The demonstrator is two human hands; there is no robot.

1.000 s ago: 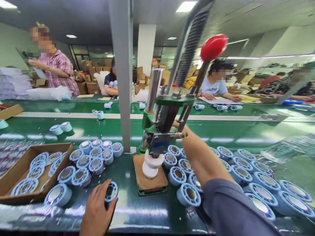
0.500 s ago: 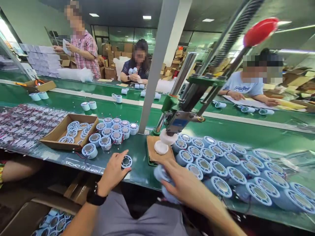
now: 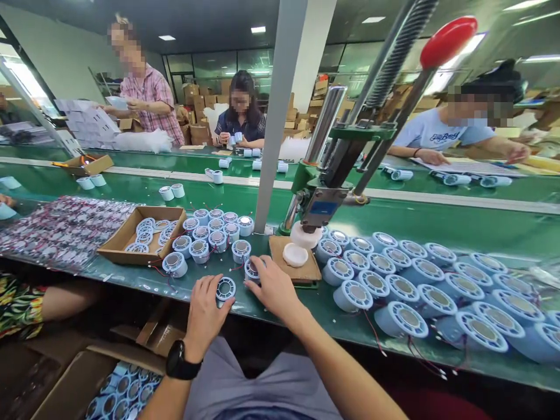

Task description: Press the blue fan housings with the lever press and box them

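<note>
My left hand (image 3: 209, 306) is closed round a blue cylindrical part (image 3: 226, 289) with a ringed top, near the table's front edge. To its right, my right hand (image 3: 273, 286) grips another blue part (image 3: 252, 269) by its side, fingers over its top. Just behind stands a blue part with a grey disc (image 3: 241, 251). A hand press with a red knob (image 3: 448, 42) rises beyond my right hand. Its white upper pad (image 3: 305, 234) hangs over a white round holder (image 3: 295, 255) on a cardboard-covered base.
Many blue parts (image 3: 406, 319) crowd the table right of the press; several more (image 3: 200, 249) stand left. A cardboard tray (image 3: 126, 254) holds flat blue rings. Wired pieces (image 3: 65, 224) lie farther left. A grey post (image 3: 280, 116) stands centrally. Three people work across the table.
My right hand has moved left from in front of the press base to beside my left hand. Another blue part now stands behind the hands. The view has shifted slightly.
</note>
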